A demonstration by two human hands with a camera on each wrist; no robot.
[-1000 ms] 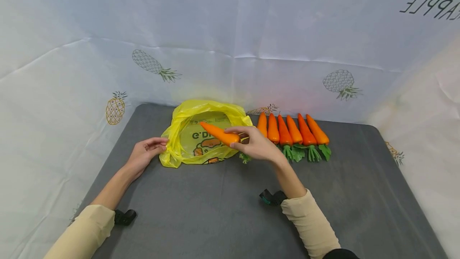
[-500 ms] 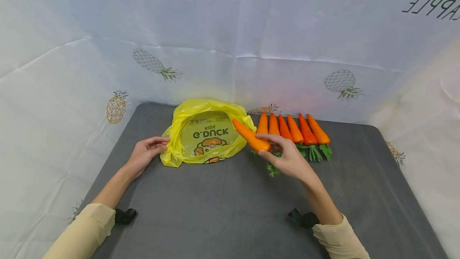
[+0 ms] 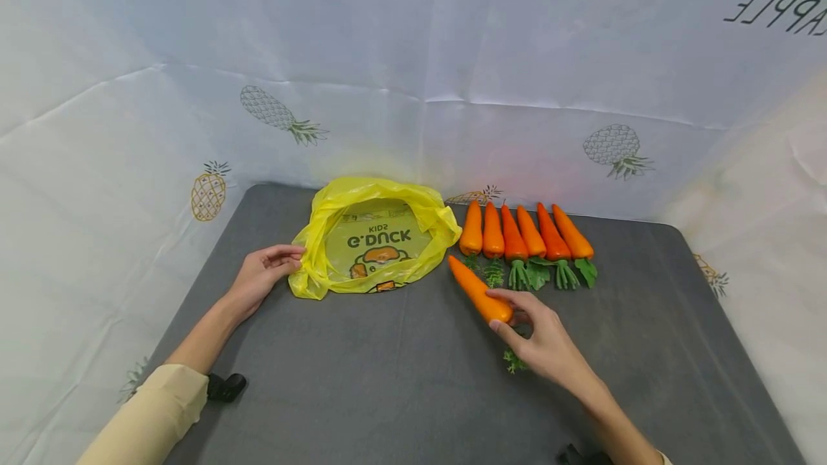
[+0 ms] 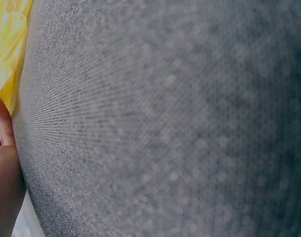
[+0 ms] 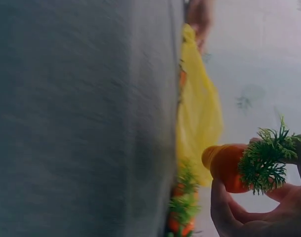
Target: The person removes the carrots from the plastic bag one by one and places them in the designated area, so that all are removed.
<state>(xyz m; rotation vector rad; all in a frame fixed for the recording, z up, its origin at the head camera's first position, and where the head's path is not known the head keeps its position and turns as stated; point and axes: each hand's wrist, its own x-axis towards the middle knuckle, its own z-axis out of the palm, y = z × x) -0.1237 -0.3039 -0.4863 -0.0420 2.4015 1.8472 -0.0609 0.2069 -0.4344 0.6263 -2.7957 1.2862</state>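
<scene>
My right hand [image 3: 539, 336] grips an orange carrot [image 3: 478, 289] by its thick end, thumb on the near side and fingers over the far side. The carrot's tip points to the back left, and its feathery green top shows under the hand. In the right wrist view the leafy top [image 5: 269, 160] stands out beside the fingers. A yellow plastic bag [image 3: 446, 235] lies with its mouth spread wide, a printed duck and lettering showing inside. At its left rim, my left hand [image 3: 258, 277] pinches the plastic between thumb and fingers.
Several carrots [image 3: 513, 235] lie side by side right of the bag, tips toward the back and green tops toward me. Everything rests on a dark grey table [image 3: 362, 372]. A white curtain [image 3: 517, 63] printed with pineapples hangs behind the table's back edge.
My right hand has carried the carrot from above the bag's mouth to the right and toward me, in front of the carrot row. The left hand has stayed at the bag's rim.
</scene>
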